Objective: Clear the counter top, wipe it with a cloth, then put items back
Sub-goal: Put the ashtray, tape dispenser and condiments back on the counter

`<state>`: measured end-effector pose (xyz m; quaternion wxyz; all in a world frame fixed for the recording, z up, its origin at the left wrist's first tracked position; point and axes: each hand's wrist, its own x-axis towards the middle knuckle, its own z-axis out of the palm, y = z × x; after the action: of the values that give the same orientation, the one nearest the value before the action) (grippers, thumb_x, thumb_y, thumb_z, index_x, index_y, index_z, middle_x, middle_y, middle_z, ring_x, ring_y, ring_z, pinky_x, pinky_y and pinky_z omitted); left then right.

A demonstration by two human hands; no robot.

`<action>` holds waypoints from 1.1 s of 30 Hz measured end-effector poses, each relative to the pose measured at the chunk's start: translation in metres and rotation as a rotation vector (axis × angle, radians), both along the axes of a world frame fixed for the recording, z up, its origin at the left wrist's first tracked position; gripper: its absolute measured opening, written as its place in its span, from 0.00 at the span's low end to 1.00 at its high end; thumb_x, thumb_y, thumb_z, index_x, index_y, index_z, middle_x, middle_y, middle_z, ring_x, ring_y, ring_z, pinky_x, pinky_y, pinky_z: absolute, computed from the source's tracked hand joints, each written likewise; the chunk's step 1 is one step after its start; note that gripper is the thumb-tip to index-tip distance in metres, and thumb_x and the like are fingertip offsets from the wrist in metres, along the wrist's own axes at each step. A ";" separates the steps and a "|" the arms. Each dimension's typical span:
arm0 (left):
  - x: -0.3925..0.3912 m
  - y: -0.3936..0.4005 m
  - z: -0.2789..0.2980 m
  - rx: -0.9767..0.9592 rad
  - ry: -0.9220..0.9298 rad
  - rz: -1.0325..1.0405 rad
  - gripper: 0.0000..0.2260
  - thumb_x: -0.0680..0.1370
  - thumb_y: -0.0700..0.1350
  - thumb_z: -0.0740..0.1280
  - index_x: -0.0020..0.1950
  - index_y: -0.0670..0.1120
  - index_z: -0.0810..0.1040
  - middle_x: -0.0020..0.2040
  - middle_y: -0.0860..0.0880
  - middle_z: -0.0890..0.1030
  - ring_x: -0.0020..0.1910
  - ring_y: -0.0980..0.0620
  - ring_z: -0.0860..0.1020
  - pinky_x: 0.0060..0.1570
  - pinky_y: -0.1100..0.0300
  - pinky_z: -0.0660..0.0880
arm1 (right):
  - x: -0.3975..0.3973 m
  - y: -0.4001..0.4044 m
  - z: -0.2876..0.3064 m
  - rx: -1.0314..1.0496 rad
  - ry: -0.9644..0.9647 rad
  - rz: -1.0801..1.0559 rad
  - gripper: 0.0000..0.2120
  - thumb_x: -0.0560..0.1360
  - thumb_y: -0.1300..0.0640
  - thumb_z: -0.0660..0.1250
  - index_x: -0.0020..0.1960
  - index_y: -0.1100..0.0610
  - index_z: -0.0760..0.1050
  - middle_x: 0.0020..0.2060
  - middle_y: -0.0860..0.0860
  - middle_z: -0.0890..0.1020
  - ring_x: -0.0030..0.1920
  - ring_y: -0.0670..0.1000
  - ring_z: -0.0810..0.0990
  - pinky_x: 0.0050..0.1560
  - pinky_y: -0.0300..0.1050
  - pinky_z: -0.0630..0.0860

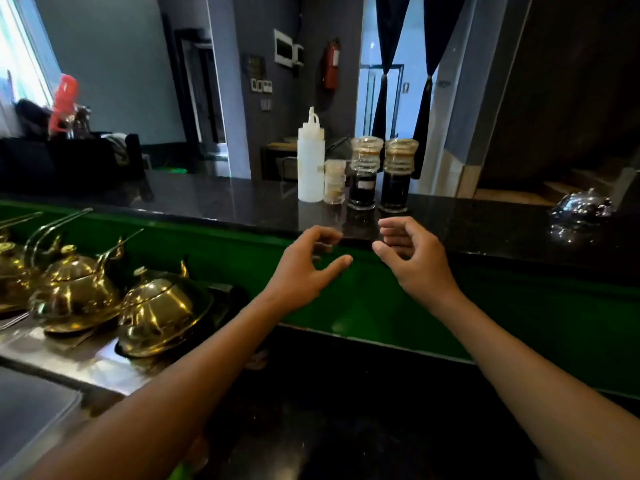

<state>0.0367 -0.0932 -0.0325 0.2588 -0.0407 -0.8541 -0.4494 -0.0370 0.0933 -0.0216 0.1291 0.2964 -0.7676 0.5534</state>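
Both hands out over the near edge of the glossy black stone worktop (225,202), left hand (304,268) and right hand (412,258) each with a loose spread grip, fingers curled, holding nothing. Just past them on the worktop: white plastic squeeze bottle (310,161), small clear jar (334,181), two dark ribbed-top glass jars (381,174) bunched together, no hand touching them

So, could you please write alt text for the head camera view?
Two empty hands, left hand and right hand, reach toward a white squeeze bottle, a small jar and two dark sauce bottles on a black counter top. Brass lidded pots sit lower left.
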 end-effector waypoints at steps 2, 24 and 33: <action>0.035 -0.011 -0.044 -0.024 -0.032 0.038 0.15 0.75 0.48 0.73 0.59 0.49 0.76 0.57 0.54 0.80 0.56 0.61 0.77 0.56 0.68 0.74 | 0.027 0.000 -0.031 0.055 -0.014 0.060 0.15 0.73 0.56 0.72 0.58 0.50 0.76 0.52 0.45 0.80 0.52 0.43 0.79 0.51 0.37 0.77; 0.142 -0.040 -0.323 -0.518 -0.507 0.200 0.25 0.80 0.59 0.54 0.75 0.50 0.64 0.78 0.49 0.60 0.78 0.51 0.55 0.76 0.50 0.45 | 0.028 -0.194 -0.283 0.408 -0.401 0.199 0.42 0.67 0.51 0.77 0.75 0.58 0.60 0.70 0.56 0.69 0.70 0.53 0.69 0.69 0.51 0.67; 0.144 -0.040 -0.321 -0.459 -0.508 0.195 0.24 0.81 0.57 0.54 0.75 0.49 0.64 0.78 0.48 0.60 0.78 0.51 0.54 0.76 0.52 0.42 | 0.012 -0.256 -0.301 0.080 -0.512 0.109 0.39 0.62 0.54 0.80 0.68 0.54 0.66 0.62 0.49 0.78 0.63 0.48 0.76 0.63 0.55 0.75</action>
<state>0.1809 -0.1333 -0.3538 0.0639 0.0968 -0.9697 -0.2148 -0.0255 -0.1627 -0.3227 -0.1112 0.1925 -0.7794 0.5858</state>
